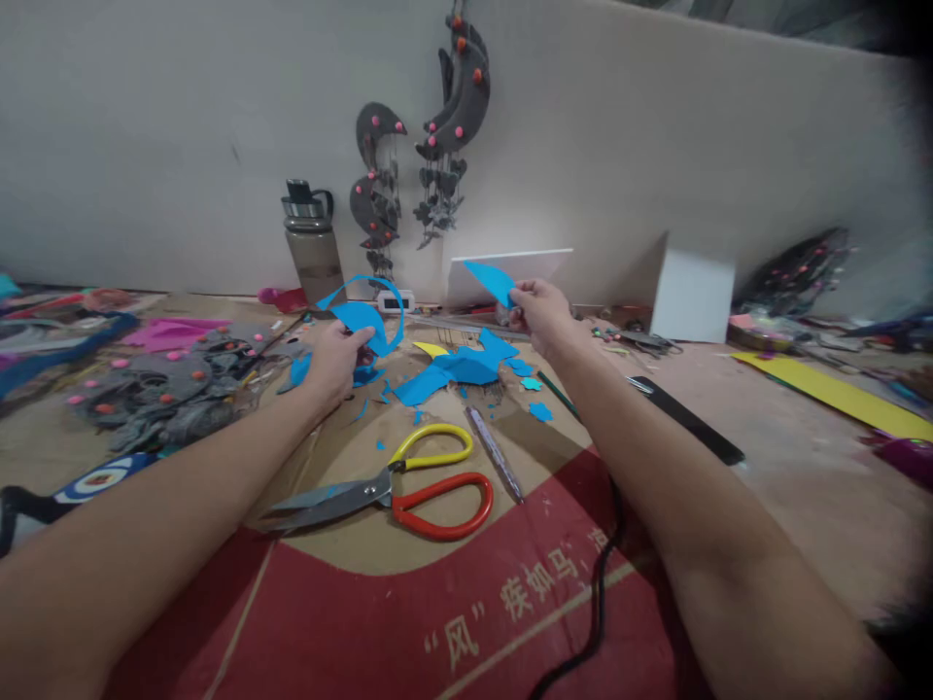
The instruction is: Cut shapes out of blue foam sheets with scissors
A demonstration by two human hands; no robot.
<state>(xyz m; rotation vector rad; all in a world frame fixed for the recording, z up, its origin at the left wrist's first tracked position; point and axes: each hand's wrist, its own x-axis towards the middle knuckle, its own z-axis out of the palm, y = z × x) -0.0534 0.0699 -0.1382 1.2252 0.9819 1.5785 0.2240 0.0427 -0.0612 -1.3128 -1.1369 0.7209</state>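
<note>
My left hand (336, 362) is closed on a blue scrap (361, 319) with a thin curved strip looping off it. Raised to the right, my right hand (539, 309) pinches a pointed blue piece (490, 280). Between and below the hands lies a pile of blue cutouts (466, 367), with small blue bits scattered round it. Scissors (379, 491) with one yellow and one red handle rest partly open on the cardboard, blades toward the left. A patterned pen (496, 455) lies beside the handles.
Grey felt pieces with pink and orange balls (164, 379) heap at left. A bottle (313, 243) stands near the wall, with moon-shaped hangings (466, 92) beyond. At right are a black phone-like object (685, 418), a yellow strip (838, 394) and a white card (694, 292). A black cord (602, 593) crosses the red cardboard (350, 622).
</note>
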